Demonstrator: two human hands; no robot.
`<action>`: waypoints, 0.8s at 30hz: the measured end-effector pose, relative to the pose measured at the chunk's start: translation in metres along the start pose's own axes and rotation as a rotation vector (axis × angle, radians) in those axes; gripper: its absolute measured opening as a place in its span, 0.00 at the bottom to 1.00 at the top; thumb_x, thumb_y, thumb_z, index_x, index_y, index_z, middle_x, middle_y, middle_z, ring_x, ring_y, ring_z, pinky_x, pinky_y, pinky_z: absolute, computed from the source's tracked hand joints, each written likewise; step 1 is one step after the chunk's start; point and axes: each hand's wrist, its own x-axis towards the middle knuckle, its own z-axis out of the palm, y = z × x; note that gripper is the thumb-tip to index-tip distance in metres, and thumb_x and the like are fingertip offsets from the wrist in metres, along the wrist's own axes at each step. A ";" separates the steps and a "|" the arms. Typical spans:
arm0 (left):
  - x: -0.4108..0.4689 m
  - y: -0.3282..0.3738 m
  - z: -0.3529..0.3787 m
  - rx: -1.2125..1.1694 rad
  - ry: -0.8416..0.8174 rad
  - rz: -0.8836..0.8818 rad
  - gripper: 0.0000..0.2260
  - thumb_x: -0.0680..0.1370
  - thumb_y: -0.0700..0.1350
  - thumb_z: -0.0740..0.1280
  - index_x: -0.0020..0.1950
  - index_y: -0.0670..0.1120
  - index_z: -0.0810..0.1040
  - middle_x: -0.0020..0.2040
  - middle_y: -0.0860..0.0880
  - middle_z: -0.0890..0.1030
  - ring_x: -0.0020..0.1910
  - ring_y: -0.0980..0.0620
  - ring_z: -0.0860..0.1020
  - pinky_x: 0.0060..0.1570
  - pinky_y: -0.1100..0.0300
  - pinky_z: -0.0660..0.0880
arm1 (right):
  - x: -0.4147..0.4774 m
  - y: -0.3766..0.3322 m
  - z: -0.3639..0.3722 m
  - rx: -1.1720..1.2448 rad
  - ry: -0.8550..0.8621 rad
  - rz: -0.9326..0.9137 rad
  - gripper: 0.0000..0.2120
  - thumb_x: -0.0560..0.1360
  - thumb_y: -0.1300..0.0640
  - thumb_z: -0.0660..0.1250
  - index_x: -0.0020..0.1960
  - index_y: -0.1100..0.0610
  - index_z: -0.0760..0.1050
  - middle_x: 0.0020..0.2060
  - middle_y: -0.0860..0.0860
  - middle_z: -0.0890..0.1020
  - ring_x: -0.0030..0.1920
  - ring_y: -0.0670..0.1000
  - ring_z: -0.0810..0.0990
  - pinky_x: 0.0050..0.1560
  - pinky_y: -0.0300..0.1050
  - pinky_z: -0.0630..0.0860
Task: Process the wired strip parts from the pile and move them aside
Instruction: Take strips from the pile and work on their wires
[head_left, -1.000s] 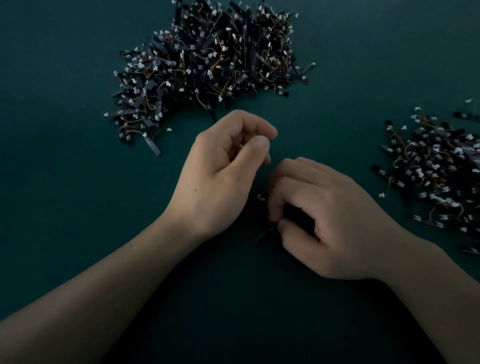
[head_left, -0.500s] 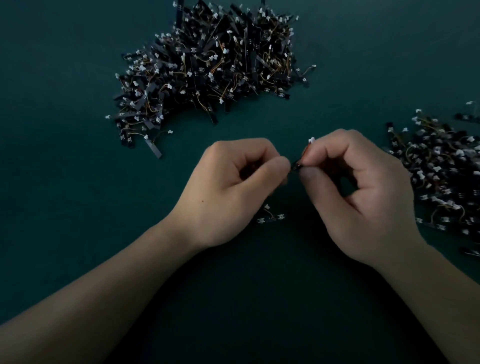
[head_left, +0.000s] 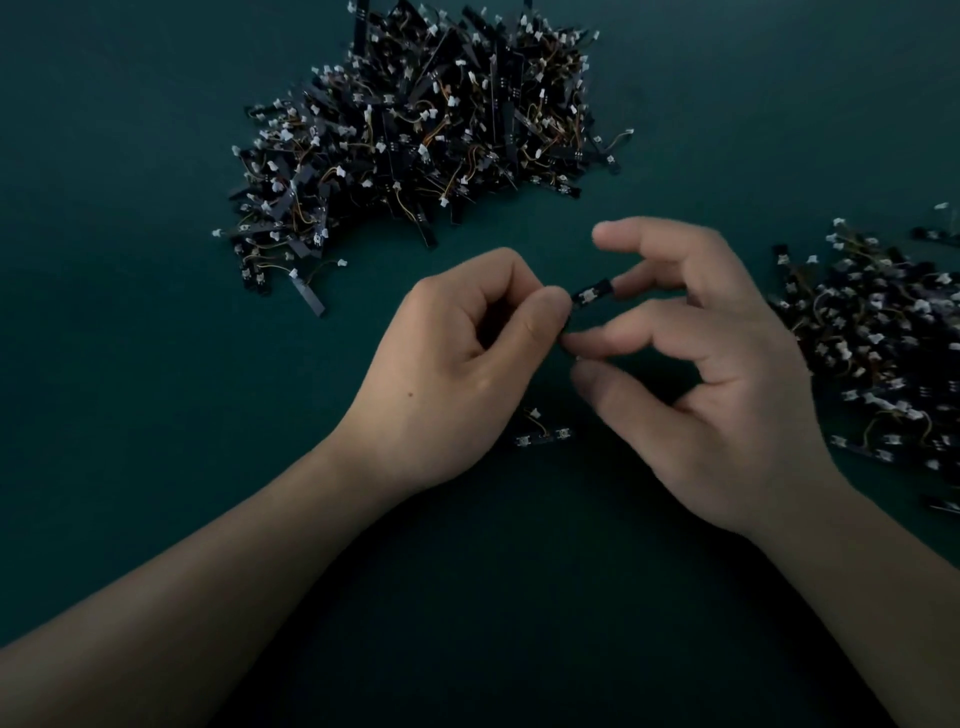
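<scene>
Left hand (head_left: 467, 364) pinches the wired strip part (head_left: 592, 295), right hand (head_left: 717, 374) curls loosely round its far end; risk: slack right hold drops it onto the stray part (head_left: 543, 435) below the grip.

The far bench (head_left: 156, 415) is blocked by a pile (head_left: 415, 130), the right edge by a heap (head_left: 883, 353). A gap is left between.
</scene>
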 end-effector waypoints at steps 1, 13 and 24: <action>0.000 0.000 0.000 -0.004 -0.004 0.008 0.14 0.84 0.48 0.66 0.41 0.44 0.76 0.32 0.41 0.76 0.28 0.55 0.69 0.29 0.59 0.67 | 0.000 0.001 0.000 0.022 -0.007 0.014 0.03 0.78 0.59 0.73 0.47 0.52 0.84 0.69 0.53 0.77 0.63 0.49 0.79 0.64 0.42 0.73; -0.002 0.003 -0.002 -0.078 -0.165 0.051 0.15 0.81 0.50 0.64 0.40 0.41 0.77 0.31 0.44 0.74 0.30 0.49 0.72 0.31 0.57 0.68 | 0.003 0.001 -0.001 0.269 -0.006 0.223 0.14 0.83 0.53 0.64 0.40 0.54 0.78 0.29 0.53 0.75 0.29 0.52 0.72 0.29 0.44 0.69; -0.001 0.002 -0.003 -0.134 -0.145 0.042 0.12 0.81 0.44 0.60 0.40 0.43 0.78 0.35 0.40 0.76 0.36 0.39 0.74 0.35 0.47 0.71 | 0.005 0.004 -0.001 0.366 -0.026 0.311 0.15 0.81 0.56 0.61 0.35 0.56 0.71 0.27 0.56 0.67 0.28 0.56 0.64 0.29 0.48 0.61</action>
